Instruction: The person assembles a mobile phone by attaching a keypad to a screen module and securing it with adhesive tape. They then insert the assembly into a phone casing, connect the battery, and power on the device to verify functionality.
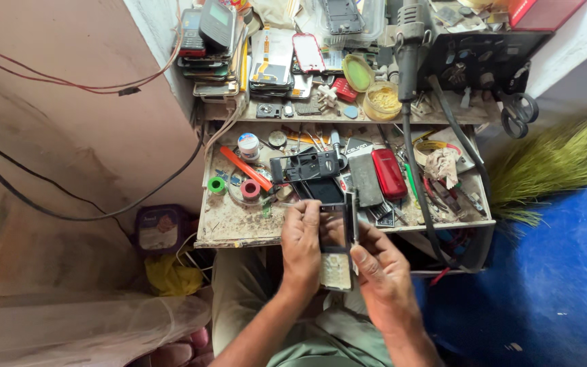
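My left hand [300, 245] and my right hand [382, 268] together hold a small keypad phone [335, 253] upright in front of a pulled-out workbench drawer [225, 224]. The phone's dark screen faces me, with a pale keypad below it. Left fingers grip its left edge near the screen. The right thumb and fingers pinch its right edge, where a thin grey strip or frame [353, 217] stands along the side. Just beyond the phone, a black phone frame [305, 165] and a dark screen part [324, 190] lie in the drawer.
The drawer holds a red phone [388, 173], a grey phone body [365, 180], tape rolls [217, 185], an orange tool [246, 168] and small parts. Stacked phones [205, 34], a hot-air tool [410, 41] and scissors [519, 112] lie on the shelf above. Cables cross the wall at left; a broom [558, 160] lies right.
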